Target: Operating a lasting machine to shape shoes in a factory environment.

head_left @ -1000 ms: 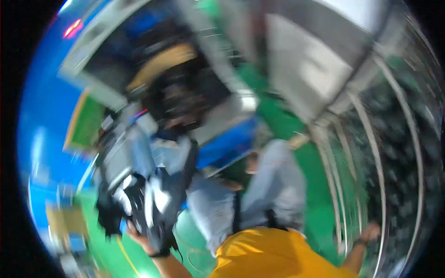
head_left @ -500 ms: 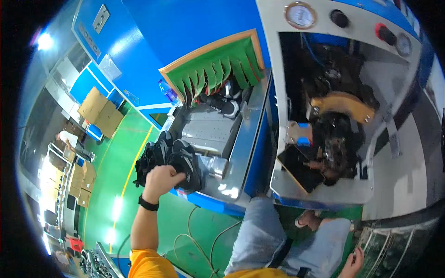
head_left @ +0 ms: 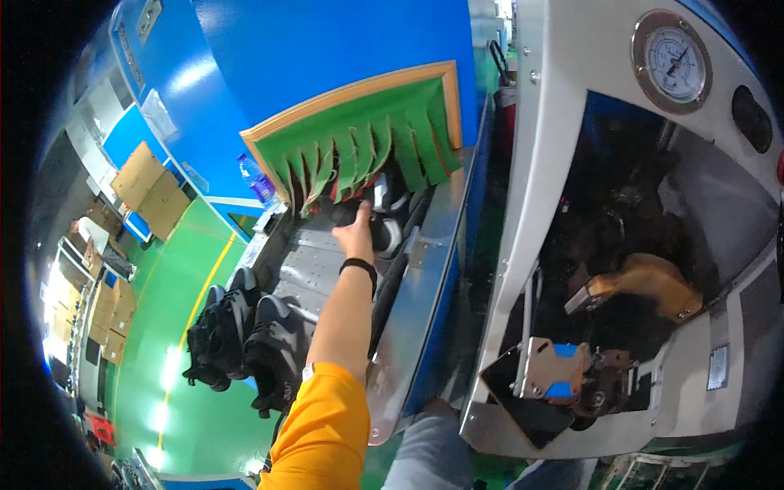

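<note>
My left hand [head_left: 357, 237] is at the centre, a little toward eleven o'clock, over a dark shoe [head_left: 392, 237] that sits at the mouth of the green fringed curtain [head_left: 359, 155]. The shoe's upper is black, and a pale, rounded end shows just to the three o'clock side of my hand; the rest is covered. One digit of mine points up toward twelve o'clock, but the others are hidden, so I cannot tell whether I am pinching the shoe or only touching it. Another shoe [head_left: 384, 194], with a white patch, lies just past it at one o'clock, partly under the strips. From my hand, the black-and-grey shoes [head_left: 273, 347] bunch at seven to eight o'clock, heels and toes close together, by the near end of the perforated metal bed [head_left: 306, 265].

Half a second ago my hand was on those black-and-grey shoes; now it is away from them and up at the curtain. My view has shifted too: the round gauge [head_left: 671, 61] looms larger at two o'clock, and my right hand has dropped out of sight.
</note>
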